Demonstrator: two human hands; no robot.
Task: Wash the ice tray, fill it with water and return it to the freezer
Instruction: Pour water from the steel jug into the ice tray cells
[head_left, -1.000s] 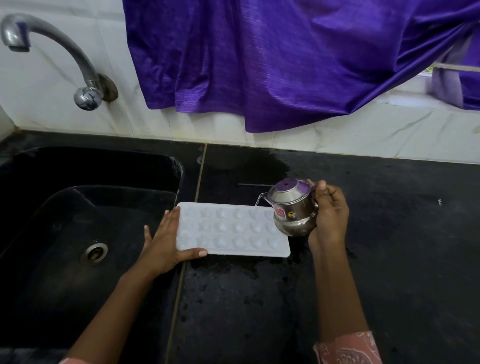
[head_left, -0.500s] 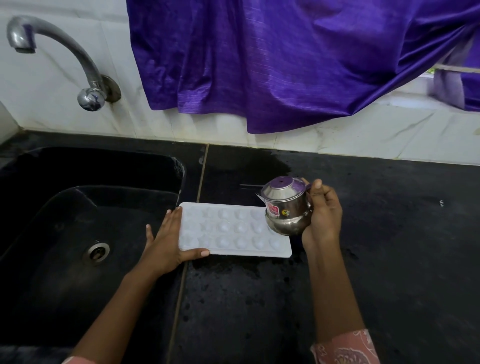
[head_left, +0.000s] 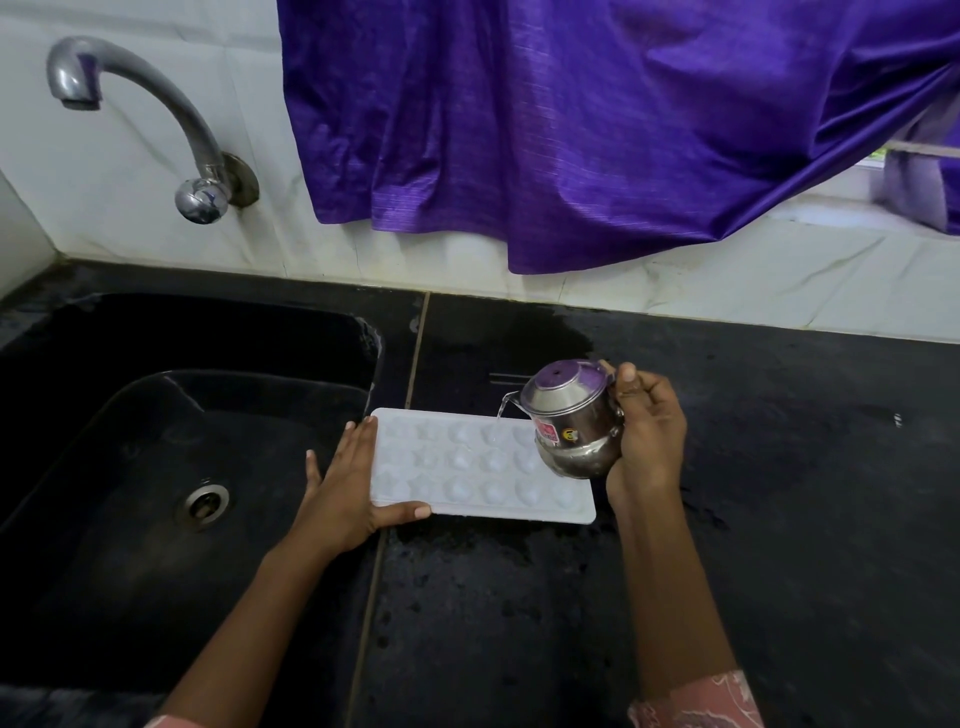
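Right hand (head_left: 649, 434), gripping the steel spouted pot (head_left: 569, 415), now tips it further, water (head_left: 500, 418) newly streaming into the ice tray (head_left: 493, 512) on the surface (head_left: 753, 519), braced by the flat left hand (head_left: 345, 480); filling begins.

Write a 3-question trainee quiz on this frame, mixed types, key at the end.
1. True or false: the ice tray lies inside the sink.
2. The right hand grips: A) a sponge B) a small steel pot C) the tap handle.
3. Short answer: which hand lies flat against the tray's end by the sink?
Key:
1. False. It lies on the counter beside the sink.
2. B. The pot is tilted and water runs from its spout onto the tray.
3. The left hand.
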